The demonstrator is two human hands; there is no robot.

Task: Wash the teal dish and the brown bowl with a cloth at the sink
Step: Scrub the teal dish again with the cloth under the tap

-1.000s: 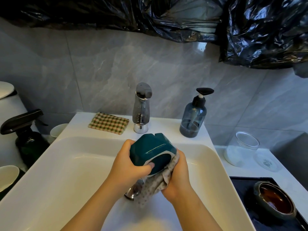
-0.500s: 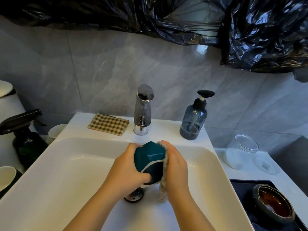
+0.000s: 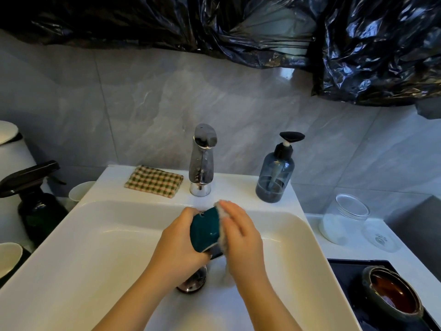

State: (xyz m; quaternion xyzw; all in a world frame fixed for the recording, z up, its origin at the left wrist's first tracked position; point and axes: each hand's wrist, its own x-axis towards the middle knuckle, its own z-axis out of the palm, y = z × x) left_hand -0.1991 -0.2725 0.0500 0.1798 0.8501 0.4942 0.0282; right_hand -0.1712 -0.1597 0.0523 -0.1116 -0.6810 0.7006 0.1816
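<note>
Now, teal ceramic dish (image 3: 205, 229): over white sink (image 3: 95, 235), clamped in grip of left hand (image 3: 177, 244).
Grey cloth (image 3: 223, 235): pressed flat by right hand (image 3: 241, 232) (fingers straight).
Change: dish turned edgewise; glazed brown bowl (image 3: 393, 295) waits.

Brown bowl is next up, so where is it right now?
Head view, lower right: the brown bowl sits on the black surface to the right of the white sink, nearer the camera than the glass jar.

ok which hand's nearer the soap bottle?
Right. The right hand, flat on the cloth, is in front of the soap bottle; the left hand grips the teal dish farther left.
</note>
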